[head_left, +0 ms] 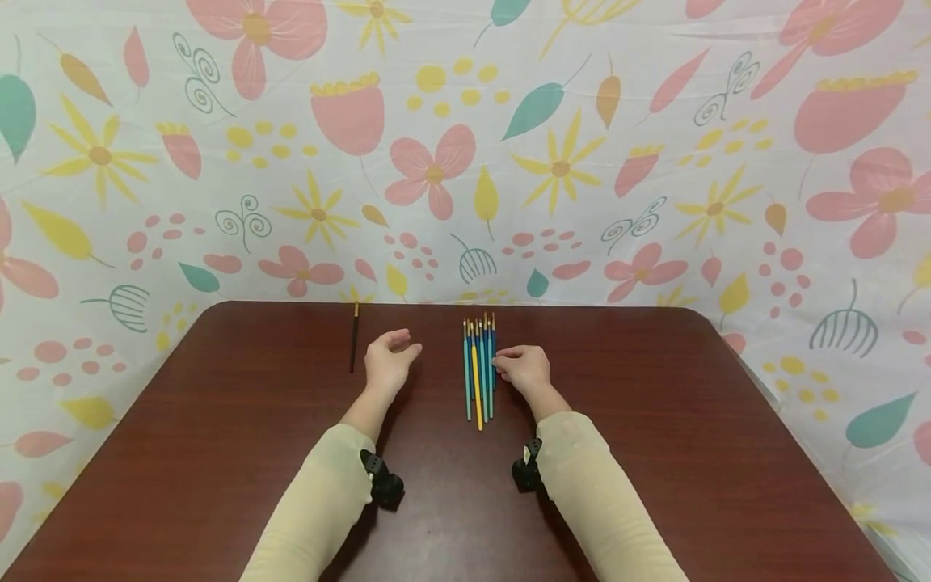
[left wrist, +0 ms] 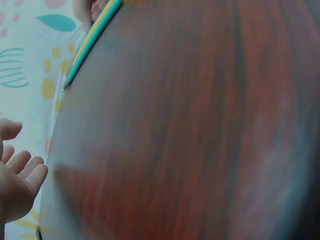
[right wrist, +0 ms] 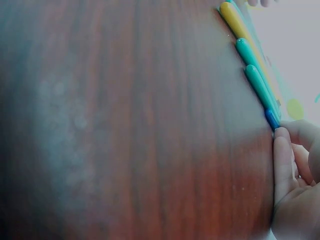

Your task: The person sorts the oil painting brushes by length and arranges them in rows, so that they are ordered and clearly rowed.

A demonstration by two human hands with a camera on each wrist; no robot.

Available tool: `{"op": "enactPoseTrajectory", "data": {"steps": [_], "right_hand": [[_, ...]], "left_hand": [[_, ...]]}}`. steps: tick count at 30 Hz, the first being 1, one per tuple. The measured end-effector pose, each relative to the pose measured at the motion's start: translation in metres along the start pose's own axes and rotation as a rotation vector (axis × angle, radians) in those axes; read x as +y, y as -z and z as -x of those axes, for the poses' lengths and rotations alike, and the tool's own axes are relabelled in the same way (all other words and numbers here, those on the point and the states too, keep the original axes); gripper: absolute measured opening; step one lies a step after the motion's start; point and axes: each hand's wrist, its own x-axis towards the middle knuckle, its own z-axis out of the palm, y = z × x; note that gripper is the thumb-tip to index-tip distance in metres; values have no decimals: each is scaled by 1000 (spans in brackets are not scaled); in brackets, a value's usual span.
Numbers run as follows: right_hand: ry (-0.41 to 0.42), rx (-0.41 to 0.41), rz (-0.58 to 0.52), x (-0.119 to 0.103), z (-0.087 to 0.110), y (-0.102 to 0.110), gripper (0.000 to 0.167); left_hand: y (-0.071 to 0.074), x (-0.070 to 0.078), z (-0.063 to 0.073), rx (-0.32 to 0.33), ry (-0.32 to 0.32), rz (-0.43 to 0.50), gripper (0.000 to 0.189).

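Note:
Several paintbrushes (head_left: 478,380) lie side by side on the table, bristles toward the far edge, with teal, blue and yellow handles. At the right side of this row my right hand (head_left: 525,368) pinches a blue paintbrush (right wrist: 271,119) between thumb and fingertips; part of its handle is hidden by the fingers. My left hand (head_left: 389,361) is held left of the row, fingers loosely bent and apart, with nothing in it. Just beyond that hand, to its left, a dark-handled paintbrush (head_left: 354,339) lies alone near the table's far edge.
The dark reddish-brown table (head_left: 240,453) has rounded far corners. Behind it hangs a white cloth (head_left: 436,97) printed with flowers and leaves. A small black camera (head_left: 383,481) is strapped to the left sleeve, and another black camera (head_left: 527,467) to the right.

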Motion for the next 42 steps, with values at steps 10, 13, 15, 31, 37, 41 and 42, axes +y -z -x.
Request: {"op": "enactPoseTrajectory", "data": {"steps": [10, 13, 15, 31, 37, 41, 42], "right_hand": [[-16, -15, -16, 0, 1, -3, 25], [-19, -17, -16, 1, 1, -4, 25], [-20, -18, -15, 1, 1, -4, 25], [-19, -16, -17, 1, 1, -5, 25], [-20, -12, -30, 0, -2, -3, 25], [-19, -10, -33, 0, -2, -1, 25], [-20, -9, -33, 1, -2, -1, 25]], "left_hand": [[-21, -1, 10, -18, -31, -10, 38], [-28, 0, 14, -30, -44, -18, 38], [-33, 1, 16, -43, -49, -22, 38], [-70, 1, 22, -57, -32, -51, 35], [-77, 1, 22, -18, -20, -51, 33], [-82, 1, 23, 13, -21, -64, 32], [-83, 2, 23, 21, -18, -66, 31]]}}
